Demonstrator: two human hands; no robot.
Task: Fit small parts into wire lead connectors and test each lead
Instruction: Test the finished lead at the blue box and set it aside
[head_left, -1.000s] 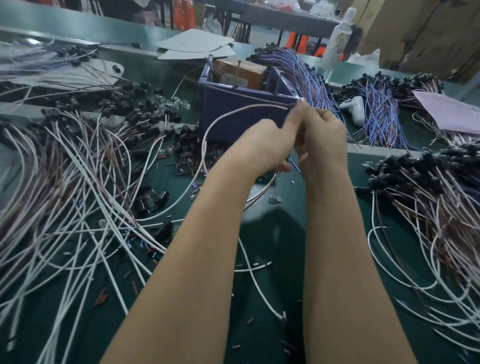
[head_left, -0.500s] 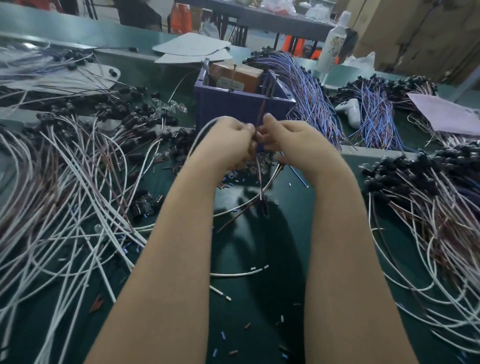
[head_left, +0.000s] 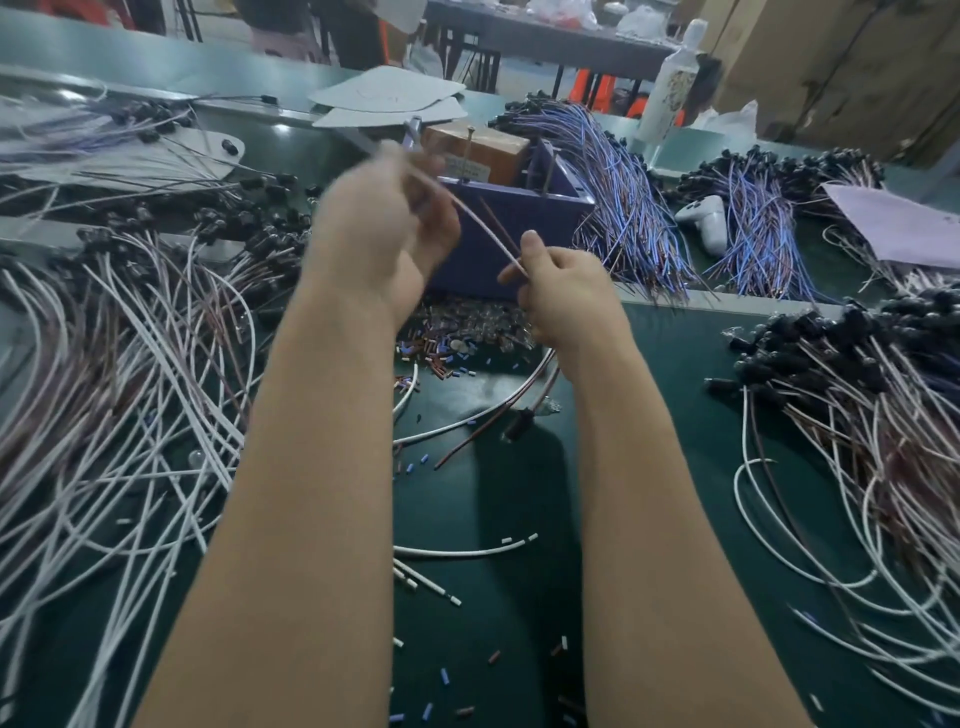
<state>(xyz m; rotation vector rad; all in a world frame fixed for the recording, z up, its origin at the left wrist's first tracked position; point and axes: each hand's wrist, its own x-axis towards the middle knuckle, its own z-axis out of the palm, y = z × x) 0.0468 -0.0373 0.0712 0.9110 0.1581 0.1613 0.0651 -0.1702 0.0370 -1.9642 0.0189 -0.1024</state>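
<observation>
Two hands above green desk (head_left: 519, 493), left hand (head_left: 384, 234) blurred, gripping white lead (head_left: 483, 228) at upper end, right hand (head_left: 561, 291) pinching it lower down, purple bin (head_left: 524, 218) just behind.

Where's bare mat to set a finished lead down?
Best: the green mat between the left forearm and right forearm, below the held lead. A narrower strip: between the right forearm and the right wire pile. Crowded: the left wire pile and the loose parts before the purple bin.

White bottle (head_left: 670, 88), paper sheet (head_left: 893, 228), cardboard boxes (head_left: 831, 67)
</observation>
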